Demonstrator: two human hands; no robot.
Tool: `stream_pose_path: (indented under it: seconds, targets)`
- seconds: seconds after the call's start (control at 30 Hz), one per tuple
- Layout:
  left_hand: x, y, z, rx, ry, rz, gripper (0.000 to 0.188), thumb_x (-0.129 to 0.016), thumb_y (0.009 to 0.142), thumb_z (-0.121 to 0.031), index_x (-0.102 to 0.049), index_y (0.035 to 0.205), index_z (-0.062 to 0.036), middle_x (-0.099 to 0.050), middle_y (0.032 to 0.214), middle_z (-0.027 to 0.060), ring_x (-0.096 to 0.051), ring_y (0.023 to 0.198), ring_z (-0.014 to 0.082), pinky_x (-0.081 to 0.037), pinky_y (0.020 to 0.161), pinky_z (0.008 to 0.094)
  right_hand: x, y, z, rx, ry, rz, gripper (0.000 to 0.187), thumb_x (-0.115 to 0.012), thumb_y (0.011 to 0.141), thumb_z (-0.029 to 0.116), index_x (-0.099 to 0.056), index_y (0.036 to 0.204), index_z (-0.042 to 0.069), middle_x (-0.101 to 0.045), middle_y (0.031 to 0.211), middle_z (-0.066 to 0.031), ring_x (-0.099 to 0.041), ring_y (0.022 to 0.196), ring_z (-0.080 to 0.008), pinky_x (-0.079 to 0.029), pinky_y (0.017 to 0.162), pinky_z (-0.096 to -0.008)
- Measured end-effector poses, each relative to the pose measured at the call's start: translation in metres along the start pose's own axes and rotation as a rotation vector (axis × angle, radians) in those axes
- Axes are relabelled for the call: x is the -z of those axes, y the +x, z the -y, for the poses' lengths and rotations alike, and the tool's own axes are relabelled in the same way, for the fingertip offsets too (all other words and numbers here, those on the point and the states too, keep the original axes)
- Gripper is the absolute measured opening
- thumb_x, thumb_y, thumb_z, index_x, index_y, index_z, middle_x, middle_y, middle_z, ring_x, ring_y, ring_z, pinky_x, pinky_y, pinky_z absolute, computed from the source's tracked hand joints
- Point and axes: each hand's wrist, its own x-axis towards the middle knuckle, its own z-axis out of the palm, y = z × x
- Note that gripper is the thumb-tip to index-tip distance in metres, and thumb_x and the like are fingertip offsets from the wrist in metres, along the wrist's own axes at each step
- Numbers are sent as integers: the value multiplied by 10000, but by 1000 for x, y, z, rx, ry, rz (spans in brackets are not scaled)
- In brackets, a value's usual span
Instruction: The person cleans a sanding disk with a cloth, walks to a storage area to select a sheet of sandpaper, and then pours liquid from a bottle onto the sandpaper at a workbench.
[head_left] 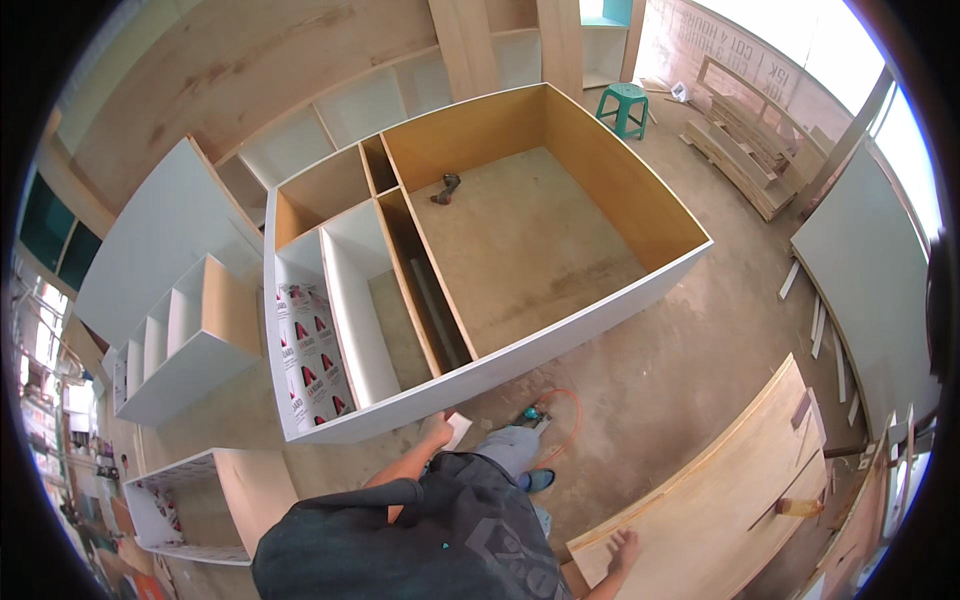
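Note:
My left hand (436, 431) is closed on a small white flat piece (457, 431), beside the near wall of a large cabinet carcass (520, 355) lying on the floor. What the piece is made of I cannot tell. My right hand (622, 552) rests with fingers spread on the near end of a stack of plywood sheets (715, 480). A teal air tool (533, 415) with an orange hose (580, 420) lies on the floor by my foot. Inside the carcass's largest bay is a dark cordless drill (446, 189).
Smaller cabinet boxes (215, 330) stand at the left, with another open box (262, 490) nearer me. A yellowish bottle (800, 507) lies on the plywood. A green stool (623, 108) and stacked boards (745, 170) are at the far right; a large panel (870, 270) leans nearer.

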Motion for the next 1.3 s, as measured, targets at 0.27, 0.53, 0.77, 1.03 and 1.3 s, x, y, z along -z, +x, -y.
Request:
stream_pose_path:
  seconds: [0.27,0.53,0.77,1.03,1.3]
  targets:
    - [-58,-8,-180,-91,7,215,332,-538,810,-163,-658,1089,-31,-656,1094,263,-618,1061,420,-485,906,488,55,99,93,15,-132,12,357,-544,951,312,-540,1228,86,-622,1004,-107,-638,847,-246,-525,644,-379]
    - [-119,7,-236,297,190,205,344,-601,858,-285,-702,1119,-86,-664,1163,204,-615,1123,375,-499,917,445,27,195,105,-245,-412,243,248,-597,929,210,-628,1114,49,-669,890,-94,-671,696,-206,-526,526,-341]
    - [-206,154,-443,136,121,157,372,-580,845,-226,-623,1191,-97,-659,1167,202,-616,1107,385,-493,925,465,101,338,108,-434,-18,36,284,-579,923,177,-615,1126,-18,-679,867,-106,-655,664,-222,-523,536,-323]
    - [-350,263,-892,-561,-147,250,487,-437,816,13,-569,1285,-15,-659,1170,205,-625,1112,332,-480,945,410,79,445,332,-396,161,-145,171,-573,909,210,-639,956,59,-659,799,-69,-642,649,-183,-515,532,-338]
    - [-486,178,-1173,-226,-571,1178,355,-501,949,-177,-548,1253,0,-669,1088,111,-655,996,247,-530,867,400,92,607,442,-330,105,-135,254,-618,883,182,-688,1105,79,-687,885,-53,-647,704,-157,-532,638,-317]
